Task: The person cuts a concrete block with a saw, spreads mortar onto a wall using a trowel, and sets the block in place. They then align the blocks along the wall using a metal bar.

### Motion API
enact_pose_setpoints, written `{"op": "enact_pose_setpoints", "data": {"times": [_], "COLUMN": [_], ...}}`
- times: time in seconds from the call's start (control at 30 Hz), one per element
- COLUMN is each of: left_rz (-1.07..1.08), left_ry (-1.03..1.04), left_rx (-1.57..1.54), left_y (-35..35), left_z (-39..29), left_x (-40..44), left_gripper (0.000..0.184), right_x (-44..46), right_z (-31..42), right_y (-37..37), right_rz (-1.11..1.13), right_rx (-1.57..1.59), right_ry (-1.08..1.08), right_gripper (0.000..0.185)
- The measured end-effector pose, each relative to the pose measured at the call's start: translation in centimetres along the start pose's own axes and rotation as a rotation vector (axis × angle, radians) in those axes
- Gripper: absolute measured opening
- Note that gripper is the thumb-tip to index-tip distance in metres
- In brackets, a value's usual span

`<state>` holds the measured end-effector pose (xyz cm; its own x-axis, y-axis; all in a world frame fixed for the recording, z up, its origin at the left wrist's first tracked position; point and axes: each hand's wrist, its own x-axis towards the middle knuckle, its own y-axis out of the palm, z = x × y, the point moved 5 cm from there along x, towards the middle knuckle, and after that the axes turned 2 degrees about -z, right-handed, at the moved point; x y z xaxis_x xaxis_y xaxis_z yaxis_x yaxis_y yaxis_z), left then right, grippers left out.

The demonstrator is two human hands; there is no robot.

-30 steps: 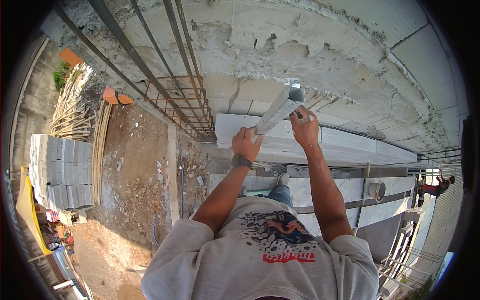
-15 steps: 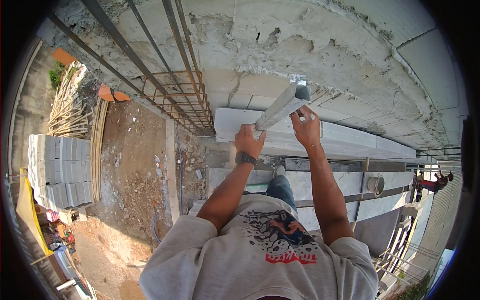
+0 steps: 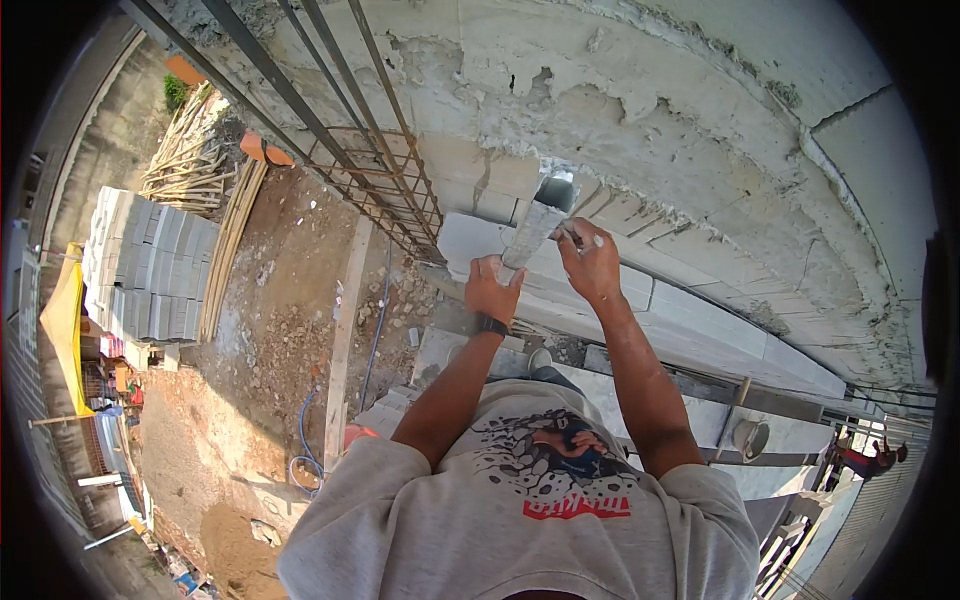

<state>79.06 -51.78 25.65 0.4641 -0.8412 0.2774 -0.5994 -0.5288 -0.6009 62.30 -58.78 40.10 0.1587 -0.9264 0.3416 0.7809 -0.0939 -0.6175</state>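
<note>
Left of the rusty, box-shaped steel cage (image 3: pixel 374 174) lie long tan wooden poles (image 3: pixel 236 250); farther left, grey rectangular masonry blocks (image 3: pixel 150 265); right, white rectangular masonry blocks (image 3: pixel 690 318).

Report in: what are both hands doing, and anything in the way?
Left hand gripping the near end of the grey hollow tool. Right hand at its far, open end. Rebar cage to the left, apart from both hands.

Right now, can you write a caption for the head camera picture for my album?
Left hand and right hand at a hollow grey piece, near pale blocks and rusty bars.
</note>
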Motion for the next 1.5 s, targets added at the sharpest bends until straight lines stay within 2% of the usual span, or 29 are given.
{"op": "enact_pose_setpoints", "data": {"times": [0.13,0.17,0.27,0.37,0.47,0.57,0.8,0.97,1.13,1.2,1.33,1.4,1.43,1.5], "left_rz": [-0.083,-0.112,-0.157,-0.190,-0.244,-0.263,-0.314,-0.370,-0.303,-0.236,-0.210,-0.180,-0.209,-0.176], "left_ry": [-0.046,-0.043,-0.098,-0.148,-0.157,-0.162,-0.214,-0.220,-0.242,-0.274,-0.158,-0.075,-0.035,-0.081], "left_rx": [0.038,0.055,0.087,0.068,0.044,0.016,-0.056,-0.082,-0.116,-0.120,-0.103,-0.098,-0.145,-0.402], "left_y": [0.5,0.5,0.7,1.1,1.3,1.6,1.5,1.9,1.8,1.5,0.3,-0.8,-0.8,-0.8], "left_z": [-0.9,-1.2,-1.8,-2.3,-2.6,-2.1,-1.7,-1.5,-1.9,-2.2,-2.9,-3.3,-2.6,-0.7], "left_x": [-1.1,-1.3,-1.8,-2.0,-2.4,-2.5,-3.1,-3.6,-3.5,-3.5,-3.1,-2.4,-1.9,-0.1], "left_gripper": [0.055,0.054,0.053,0.053,0.052,0.049,0.045,0.042,0.050,0.056,0.069,0.076,0.063,0.054], "right_x": [0.0,-0.1,0.3,1.0,1.5,1.8,1.9,2.3,3.1,2.9,2.8,3.3,3.4,3.9], "right_z": [-0.6,-1.1,-1.2,-1.9,-2.1,-2.9,-4.2,-4.3,-4.3,-3.1,-0.2,-1.2,-1.4,-1.0], "right_y": [-0.2,-0.1,-0.3,-0.2,-0.2,0.2,1.1,1.2,1.5,0.9,-0.3,-0.2,-0.3,-1.0], "right_rz": [0.057,0.017,0.051,0.201,0.166,0.192,0.395,0.499,0.455,0.428,0.389,0.302,0.267,0.223], "right_rx": [0.002,-0.053,0.019,0.127,0.036,0.012,0.279,0.299,0.368,0.290,0.181,0.136,0.112,0.053], "right_ry": [-0.120,-0.208,-0.190,0.000,-0.127,-0.162,-0.017,-0.051,-0.097,-0.115,-0.089,-0.164,-0.175,-0.166], "right_gripper": [0.015,0.015,0.013,0.013,0.013,0.012,0.007,0.019,0.016,0.016,0.015,0.017,0.018,0.019]}}
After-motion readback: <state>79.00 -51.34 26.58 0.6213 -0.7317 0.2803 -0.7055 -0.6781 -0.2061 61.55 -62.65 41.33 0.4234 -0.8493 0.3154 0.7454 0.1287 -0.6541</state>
